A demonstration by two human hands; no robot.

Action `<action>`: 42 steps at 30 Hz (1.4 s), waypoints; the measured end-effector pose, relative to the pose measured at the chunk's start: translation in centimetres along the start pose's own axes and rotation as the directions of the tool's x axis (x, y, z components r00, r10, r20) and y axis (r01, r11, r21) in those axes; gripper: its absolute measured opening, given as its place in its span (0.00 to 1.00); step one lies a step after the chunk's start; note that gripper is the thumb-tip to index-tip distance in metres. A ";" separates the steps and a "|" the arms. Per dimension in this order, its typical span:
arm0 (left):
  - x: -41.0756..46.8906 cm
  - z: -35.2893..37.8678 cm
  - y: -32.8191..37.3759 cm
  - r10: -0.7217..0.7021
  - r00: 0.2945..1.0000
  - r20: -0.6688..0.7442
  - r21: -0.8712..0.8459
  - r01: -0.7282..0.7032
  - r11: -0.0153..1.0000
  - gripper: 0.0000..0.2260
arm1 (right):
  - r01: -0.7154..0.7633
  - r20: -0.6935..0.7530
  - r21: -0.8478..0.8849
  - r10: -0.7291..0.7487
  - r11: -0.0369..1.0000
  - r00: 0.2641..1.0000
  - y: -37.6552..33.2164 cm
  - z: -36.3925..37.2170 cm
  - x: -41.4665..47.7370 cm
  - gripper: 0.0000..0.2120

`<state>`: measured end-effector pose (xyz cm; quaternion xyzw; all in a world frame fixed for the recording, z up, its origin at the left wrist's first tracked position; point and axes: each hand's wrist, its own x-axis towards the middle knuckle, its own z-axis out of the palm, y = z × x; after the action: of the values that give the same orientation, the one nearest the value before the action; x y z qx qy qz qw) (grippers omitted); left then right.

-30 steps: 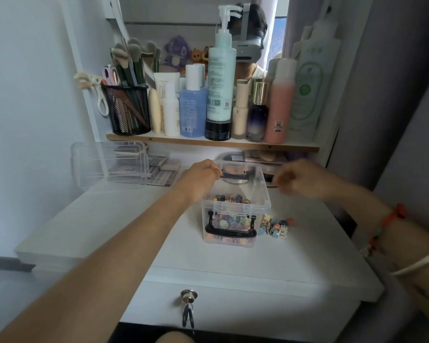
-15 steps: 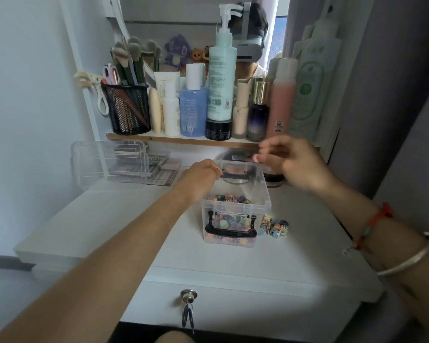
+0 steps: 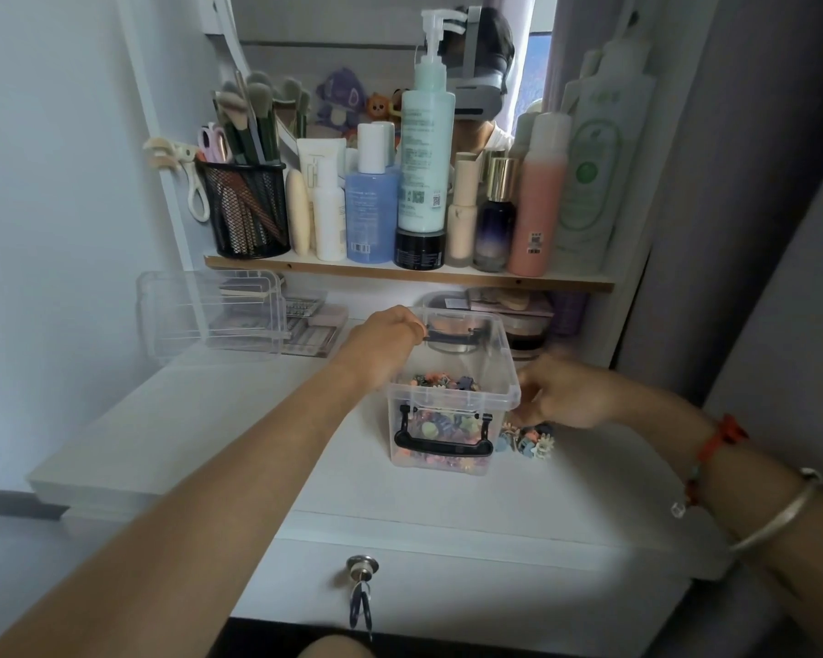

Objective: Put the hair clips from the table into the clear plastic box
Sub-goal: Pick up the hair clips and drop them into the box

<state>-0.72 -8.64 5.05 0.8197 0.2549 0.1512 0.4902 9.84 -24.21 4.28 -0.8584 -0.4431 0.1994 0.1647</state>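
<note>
- Clips (image 3: 528, 441): small pile left on table (image 3: 447, 505), just R of box (image 3: 452, 402).
- R hand (image 3: 561, 396) over pile, blurred; can't tell if pinching 1.
- Most clips already in box, approx half full.
- L hand (image 3: 381, 349) grips box's far rim.

R hand (image 3: 561, 396) blurred, grip unclear; L hand (image 3: 386, 344) fingertips hidden at box (image 3: 447, 402) rim.

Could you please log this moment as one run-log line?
left hand: holds clear box far rim | right hand: blurred, at loose hair clips, grasp unclear | clear box: partly filled
</note>
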 end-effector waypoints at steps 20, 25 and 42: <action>0.0 0.0 0.1 0.012 1.000 0.000 -0.009 -0.012 1.000 0.13 | -0.020 -0.110 0.019 0.022 1.000 0.994 -0.2 -0.9 -0.1 0.06; -0.1 0.0 0.1 0.007 1.000 0.003 0.010 -0.008 1.000 0.12 | 0.004 -0.079 -0.073 -0.010 0.997 0.997 -0.3 0.8 0.2 0.08; -0.1 0.0 0.2 -0.002 1.000 0.011 0.000 0.002 1.000 0.09 | -0.114 -0.118 -0.106 0.102 0.988 0.988 0.2 -1.6 -0.1 0.01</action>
<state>-0.77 -8.78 5.22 0.8203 0.2529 0.1461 0.4916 10.69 -24.56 5.59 -0.8988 -0.3965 0.1343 0.1298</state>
